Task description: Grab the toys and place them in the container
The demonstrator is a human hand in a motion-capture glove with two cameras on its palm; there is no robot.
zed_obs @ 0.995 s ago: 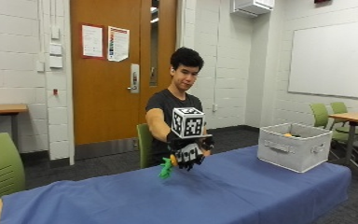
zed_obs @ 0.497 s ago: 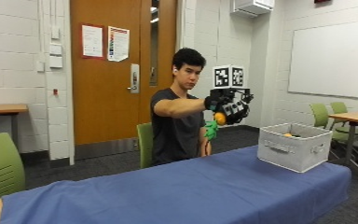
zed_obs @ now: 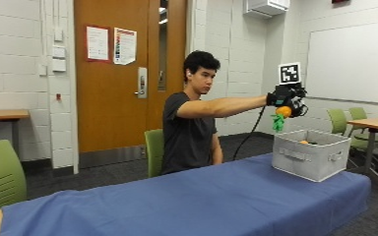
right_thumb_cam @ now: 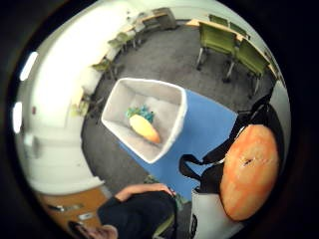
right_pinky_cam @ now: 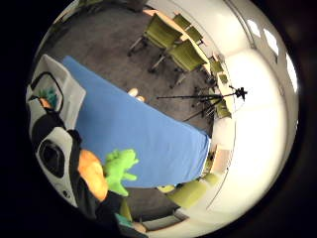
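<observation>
Since the picture half a second earlier, the arm has swung further out toward the right of the outside view, and the gloved right hand [zed_obs: 286, 100] now hangs above the near rim of the container [zed_obs: 310, 158] with the toy carrot [zed_obs: 281, 114] still in it. The hand's fingers are curled round the orange body of the toy, whose green leafy end dangles below the hand, clear of the container's rim and not yet inside.

Nearest the palm, the thumb-side view shows the orange body [right_thumb_cam: 249, 169] pressed close against the glove, its surface rounded and faintly dimpled, which suggests a soft, light, plush thing that would squash a little and would not break if dropped. The green leaves [right_pinky_cam: 120, 169] look floppy and are a poor place to hold; the thick orange body, where the hand has it, seems the sound place. It does not look slippery.

Further off, on the blue desk [zed_obs: 208, 196], the grey container stands toward the right end. Looking down into it [right_thumb_cam: 144, 119], one orange toy [right_thumb_cam: 144, 128] with something blue-green beside it lies on the bottom.

Counted: one toy in the hand, at least one already in the container, one container, and no toys seen lying on the desk.
</observation>
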